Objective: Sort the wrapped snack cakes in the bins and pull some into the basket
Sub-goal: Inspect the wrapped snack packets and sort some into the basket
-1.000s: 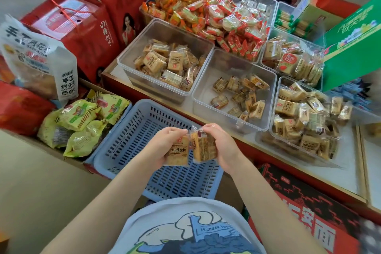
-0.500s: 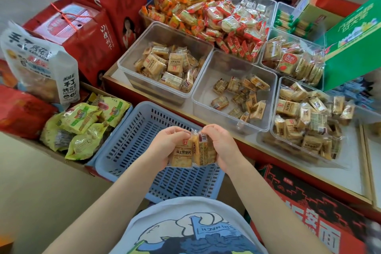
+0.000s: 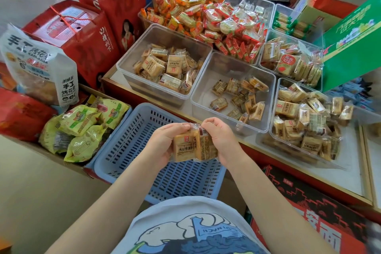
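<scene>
Gripped between left hand [image 3: 162,144] and right hand [image 3: 221,140], two snack cakes [image 3: 193,147] are held together above the basket [image 3: 127,142], frame centre.

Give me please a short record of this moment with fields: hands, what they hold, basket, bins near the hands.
left hand: grips the left wrapped snack cake
right hand: grips the right wrapped snack cake
cakes: side by side, touching, held over the basket
basket: blue slotted basket, no cakes visible inside
left clear bin: holds a pile of larger wrapped cakes
middle clear bin: holds few, smaller wrapped cakes, much floor bare
right clear bin: heaped with wrapped cakes
</scene>
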### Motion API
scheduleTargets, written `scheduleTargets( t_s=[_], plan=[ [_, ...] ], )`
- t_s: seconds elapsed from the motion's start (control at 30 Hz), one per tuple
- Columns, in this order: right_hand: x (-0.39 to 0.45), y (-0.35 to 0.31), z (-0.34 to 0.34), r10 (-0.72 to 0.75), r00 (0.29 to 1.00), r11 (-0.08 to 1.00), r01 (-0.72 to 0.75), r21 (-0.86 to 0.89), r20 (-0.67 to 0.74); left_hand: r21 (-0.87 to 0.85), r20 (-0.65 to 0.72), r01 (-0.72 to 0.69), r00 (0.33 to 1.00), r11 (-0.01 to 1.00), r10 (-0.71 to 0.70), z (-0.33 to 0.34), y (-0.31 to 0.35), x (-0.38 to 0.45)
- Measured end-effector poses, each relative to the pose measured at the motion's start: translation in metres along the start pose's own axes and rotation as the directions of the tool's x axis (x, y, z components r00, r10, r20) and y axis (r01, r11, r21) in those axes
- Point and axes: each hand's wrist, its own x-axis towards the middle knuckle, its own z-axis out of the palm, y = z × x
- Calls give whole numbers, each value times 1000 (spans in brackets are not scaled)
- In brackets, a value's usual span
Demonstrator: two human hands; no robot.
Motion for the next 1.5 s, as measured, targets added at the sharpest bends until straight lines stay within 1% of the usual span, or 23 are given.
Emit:
scheduleTargets(
  t_s=[0.2,0.4,0.6,0.8,0.93,1.1,1.23,1.4,1.5],
  plan=[
    [-3,5,-1,-2,999,1000,2,-17,42,22,-7,-43,999,999,43,4,-2,-1],
    [-3,5,0,-2,999,994,5,-114,32,61,-14,-60,998,996,61,3,-3,-2],
    [1,7,1,-30,999,992,33,-121,26,18,35,-61,998,998,61,0,4,-5],
    [1,5,2,-71,997,989,76,-125,43,0,34,-42,999,999,42,1,8,-4],
    [3,4,-1,-83,996,994,80,-79,-26,-17,-28,-37,999,999,36,2,8,0],
    [5,4,-4,-61,997,997,59,-46,-51,-34,-61,-129,990,991,127,3,10,-3],
    [4,5,-4,-37,998,999,37,-7,-54,5,-82,-175,981,984,175,5,8,-5],
    [-1,5,-8,-67,996,996,64,-56,-62,17,-105,-164,981,986,165,4,5,-4],
    [-1,5,-7,-82,994,995,78,-61,-78,63,-107,-181,976,981,187,3,4,-2]
  ],
)
